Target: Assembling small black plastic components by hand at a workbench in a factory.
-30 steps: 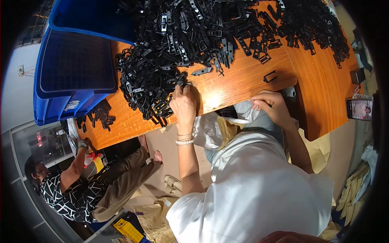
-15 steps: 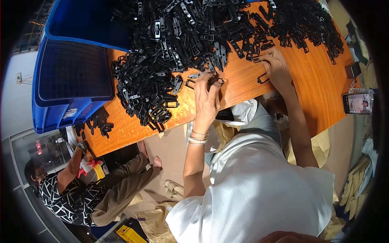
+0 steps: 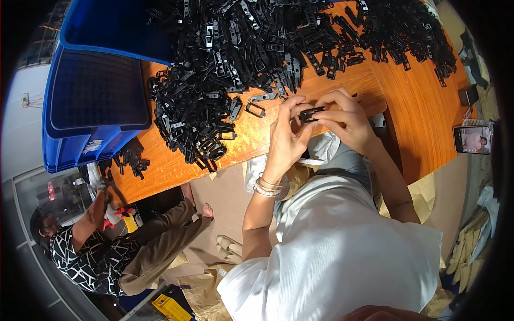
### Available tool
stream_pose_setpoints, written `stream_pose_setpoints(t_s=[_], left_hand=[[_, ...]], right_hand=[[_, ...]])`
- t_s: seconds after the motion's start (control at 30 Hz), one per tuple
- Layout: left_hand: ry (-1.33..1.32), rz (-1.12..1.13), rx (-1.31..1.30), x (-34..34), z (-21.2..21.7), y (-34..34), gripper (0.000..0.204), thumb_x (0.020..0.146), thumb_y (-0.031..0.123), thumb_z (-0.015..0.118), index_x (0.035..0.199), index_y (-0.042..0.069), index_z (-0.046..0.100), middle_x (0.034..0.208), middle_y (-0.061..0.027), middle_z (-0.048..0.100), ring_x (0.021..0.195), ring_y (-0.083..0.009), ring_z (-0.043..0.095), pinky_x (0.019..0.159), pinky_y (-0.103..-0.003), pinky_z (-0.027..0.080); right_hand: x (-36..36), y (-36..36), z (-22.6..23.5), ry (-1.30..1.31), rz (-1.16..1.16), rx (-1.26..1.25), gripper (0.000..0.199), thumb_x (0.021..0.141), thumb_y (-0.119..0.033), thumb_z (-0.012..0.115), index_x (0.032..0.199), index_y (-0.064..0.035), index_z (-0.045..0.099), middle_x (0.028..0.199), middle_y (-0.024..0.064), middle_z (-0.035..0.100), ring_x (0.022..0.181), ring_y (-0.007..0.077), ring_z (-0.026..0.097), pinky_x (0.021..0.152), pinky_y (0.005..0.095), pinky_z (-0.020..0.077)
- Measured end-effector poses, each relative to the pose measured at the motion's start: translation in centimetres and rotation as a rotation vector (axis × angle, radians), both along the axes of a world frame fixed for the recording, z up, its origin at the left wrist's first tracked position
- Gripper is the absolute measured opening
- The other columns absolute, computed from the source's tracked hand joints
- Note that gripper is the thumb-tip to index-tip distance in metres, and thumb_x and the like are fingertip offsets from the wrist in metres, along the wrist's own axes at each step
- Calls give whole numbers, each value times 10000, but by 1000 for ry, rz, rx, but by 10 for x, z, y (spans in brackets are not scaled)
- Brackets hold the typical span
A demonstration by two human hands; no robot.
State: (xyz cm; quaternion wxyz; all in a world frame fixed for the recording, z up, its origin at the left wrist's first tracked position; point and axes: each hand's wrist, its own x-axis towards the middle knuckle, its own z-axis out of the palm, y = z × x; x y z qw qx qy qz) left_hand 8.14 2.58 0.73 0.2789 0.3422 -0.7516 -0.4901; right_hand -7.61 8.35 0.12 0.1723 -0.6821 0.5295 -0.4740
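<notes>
In front of me, at the table's near edge, both hands meet around a small black plastic part (image 3: pixel 310 114) with an oblong frame-like shape. My left hand (image 3: pixel 287 136), bracelets on its wrist, pinches the left end between thumb and fingers. My right hand (image 3: pixel 349 122) is closed on the right end, thumb and fingertips pressed against it. The fingers partly hide the part, so I cannot tell whether it is one piece or two. Just left of my hands, a loose black frame (image 3: pixel 255 110) and a dark grey clip-like piece (image 3: pixel 263 97) lie on the wood.
Large piles of black plastic parts (image 3: pixel 193 112) cover the far and left side of the wooden table (image 3: pixel 423 117). Blue crates (image 3: pixel 96 91) stand at the left. A phone (image 3: pixel 473 139) is at the right edge. Another person (image 3: pixel 91 257) sits at lower left.
My hands, apart before over the table, have come together nearer to me around the black part. The loose frame formerly by my right hand no longer lies there.
</notes>
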Motion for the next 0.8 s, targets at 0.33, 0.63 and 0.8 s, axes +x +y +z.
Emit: stream_pose_setpoints(t_s=[0.33,0.63,0.8], left_hand=[[-366,313,-787,19,-37,-49,188,727,3,541,909,-35,515,851,-141,503,746,-275,520,598,-330,448],[-455,165,-683,26,-28,-45,178,680,-5,582,835,-34,498,821,-158,482,724,-303,505,595,-364,430],[-34,233,-115,14,-40,-25,135,716,27,628,818,-11,548,809,-97,550,662,-223,557,579,-282,457]], right_hand=[[-10,29,-32,-688,-75,260,153,732,30,544,878,50,585,936,66,542,812,126,499,697,228,380],[-3,23,-24,-635,-332,221,126,782,-17,527,854,56,599,865,33,558,680,80,469,624,200,371],[7,13,-28,-999,-275,406,118,786,-61,573,865,8,628,695,53,601,673,73,506,632,186,379]])
